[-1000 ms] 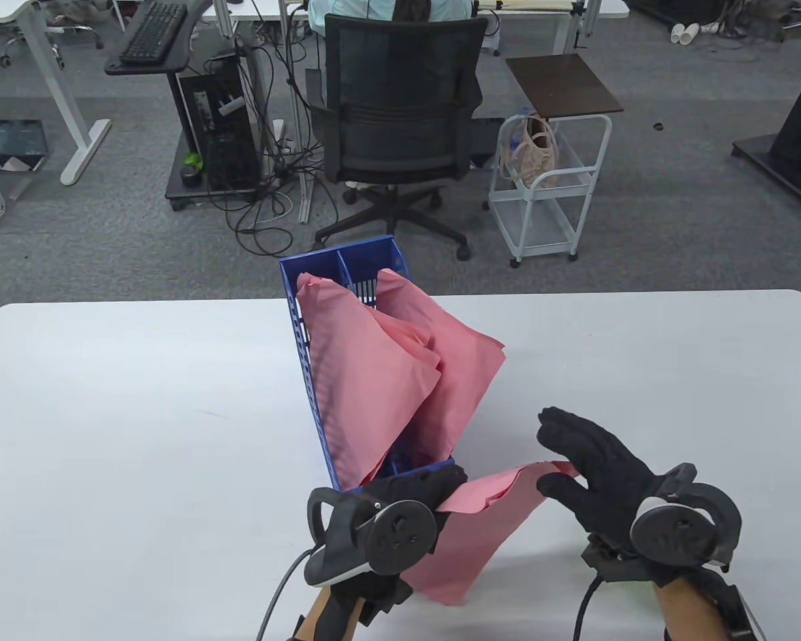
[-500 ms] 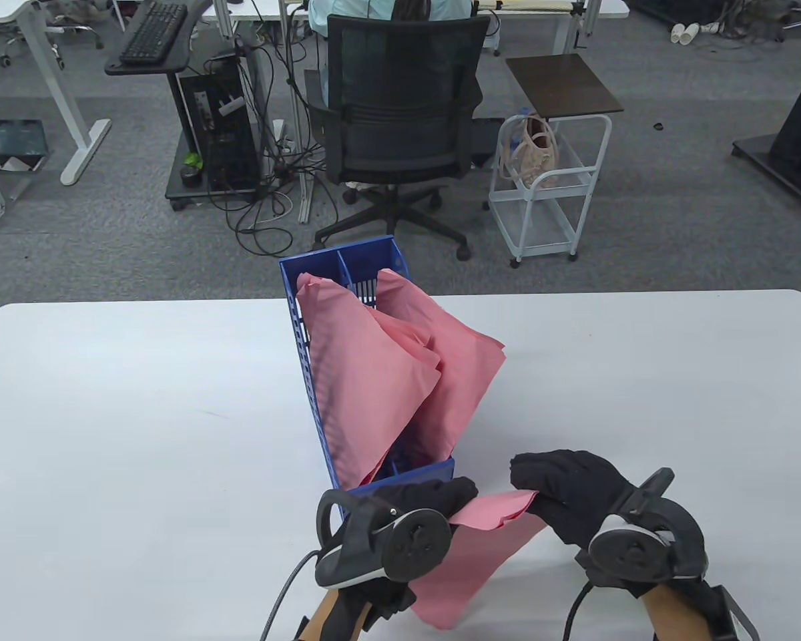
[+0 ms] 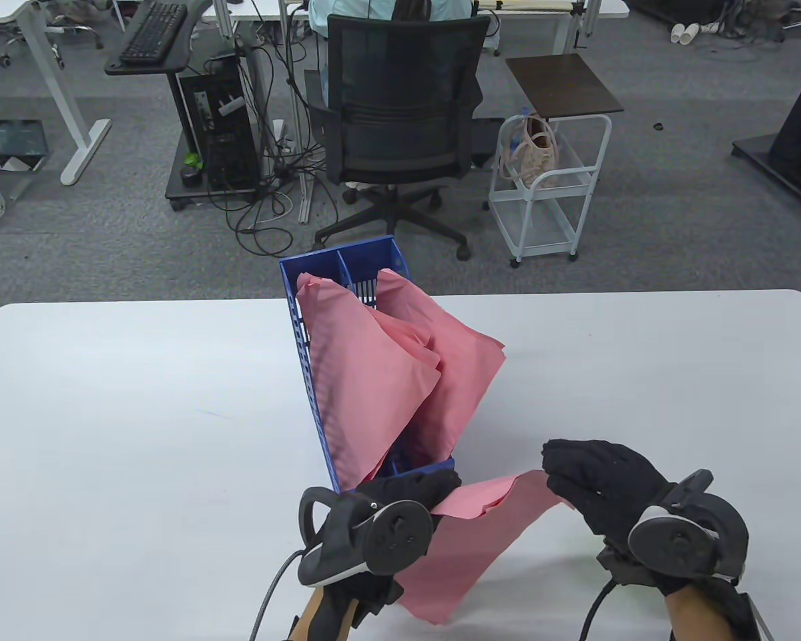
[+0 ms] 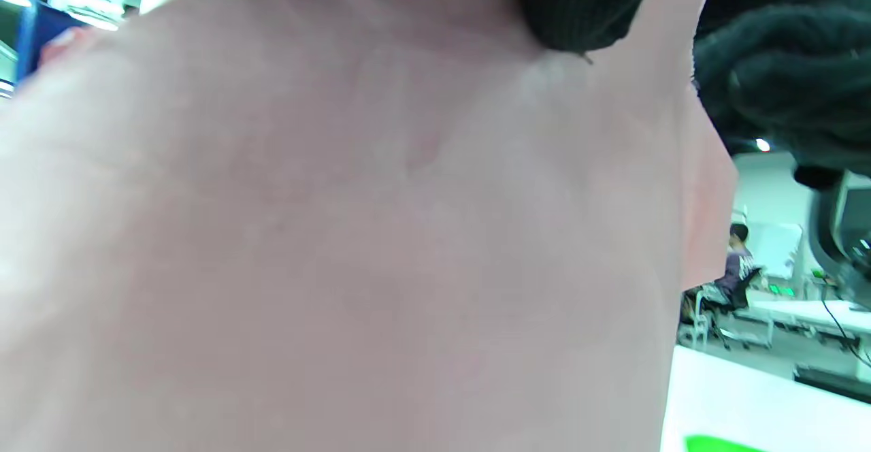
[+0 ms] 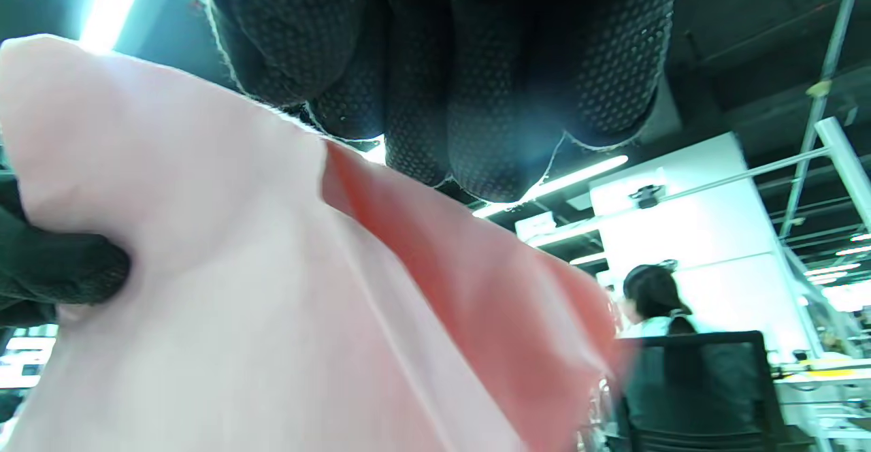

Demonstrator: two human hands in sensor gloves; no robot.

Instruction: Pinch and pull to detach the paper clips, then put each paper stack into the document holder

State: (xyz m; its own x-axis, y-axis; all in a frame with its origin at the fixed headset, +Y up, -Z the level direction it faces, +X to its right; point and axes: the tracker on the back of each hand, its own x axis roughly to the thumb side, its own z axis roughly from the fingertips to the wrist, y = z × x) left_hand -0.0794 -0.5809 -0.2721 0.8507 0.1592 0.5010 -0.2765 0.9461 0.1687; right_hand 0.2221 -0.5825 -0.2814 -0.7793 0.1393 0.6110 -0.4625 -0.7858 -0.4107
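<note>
A pink paper stack point(image 3: 480, 534) hangs over the white table's front edge between both hands. My left hand point(image 3: 440, 484) grips its upper left corner, just in front of the blue document holder point(image 3: 307, 374). My right hand point(image 3: 554, 474) has its fingers curled over the stack's upper right corner and pinches it. The sheet is stretched between the two hands. Pink paper point(image 4: 340, 234) fills the left wrist view; in the right wrist view the fingers point(image 5: 476, 64) sit on the paper point(image 5: 238, 336). Two other pink stacks point(image 3: 374, 380) stand in the holder. No paper clip shows.
The holder stands lengthwise at the middle of the white table point(image 3: 140, 434). Beyond the far edge a person sits in a black office chair point(image 3: 400, 113), with a white trolley point(image 3: 547, 193) to its right.
My right hand, open above the paper a second ago, came down left onto its top edge, then drew the corner right and up. The left hand shifted slightly left.
</note>
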